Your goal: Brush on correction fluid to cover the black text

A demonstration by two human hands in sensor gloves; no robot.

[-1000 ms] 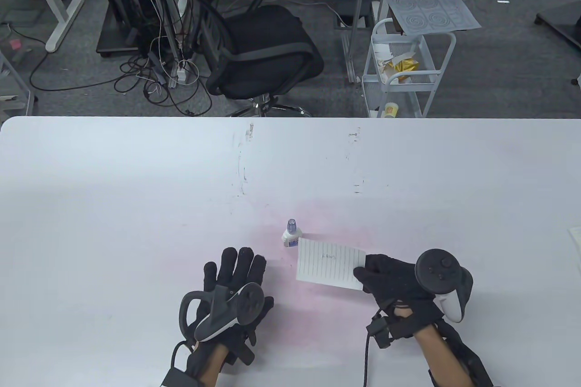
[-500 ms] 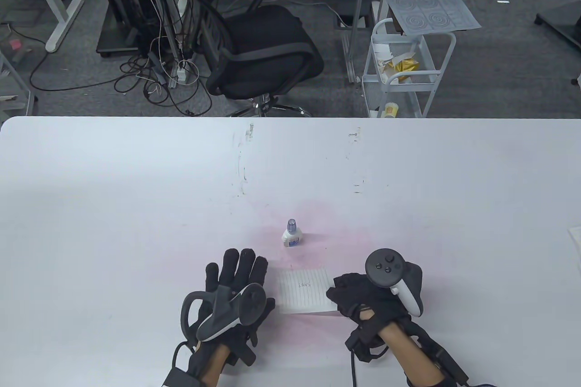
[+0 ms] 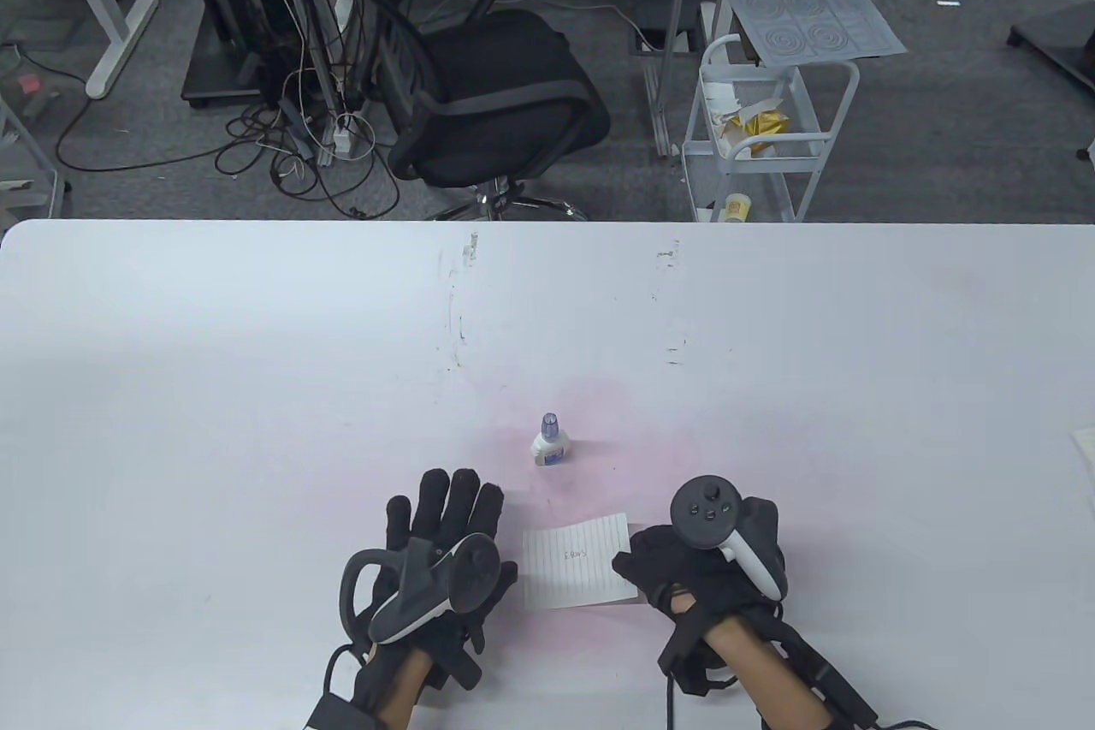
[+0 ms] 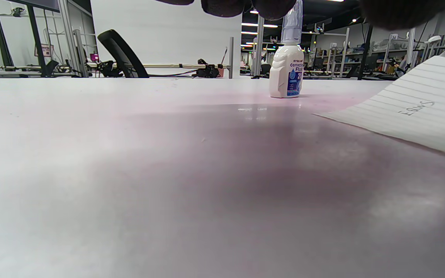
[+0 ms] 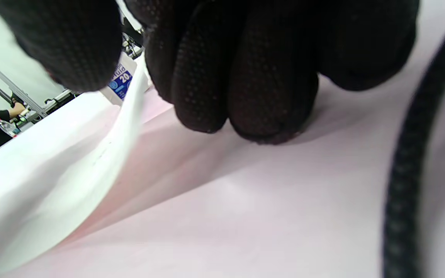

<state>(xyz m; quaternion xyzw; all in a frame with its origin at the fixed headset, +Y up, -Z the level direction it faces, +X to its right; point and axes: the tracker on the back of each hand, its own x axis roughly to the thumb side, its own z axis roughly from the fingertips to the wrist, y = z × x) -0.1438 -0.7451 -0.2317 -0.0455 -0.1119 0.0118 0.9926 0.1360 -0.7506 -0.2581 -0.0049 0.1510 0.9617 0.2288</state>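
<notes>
A small lined paper card (image 3: 578, 561) with black handwriting lies between my hands near the table's front edge. My right hand (image 3: 663, 563) pinches its right edge, which is lifted a little off the table in the right wrist view (image 5: 91, 162). The card also shows in the left wrist view (image 4: 411, 106). A white correction fluid bottle (image 3: 549, 441) with a clear blue cap stands upright just beyond the card, also seen in the left wrist view (image 4: 287, 65). My left hand (image 3: 445, 516) rests flat and empty on the table, left of the card.
The white table (image 3: 257, 353) has a pink stain around the bottle and card. Beyond its far edge stand a black office chair (image 3: 479, 80) and a white trolley (image 3: 770, 131). A paper corner (image 3: 1085, 456) shows at the right edge.
My right hand has drawn the card from beside the bottle toward me and to the left, setting it down next to my left hand. The left hand has not moved.
</notes>
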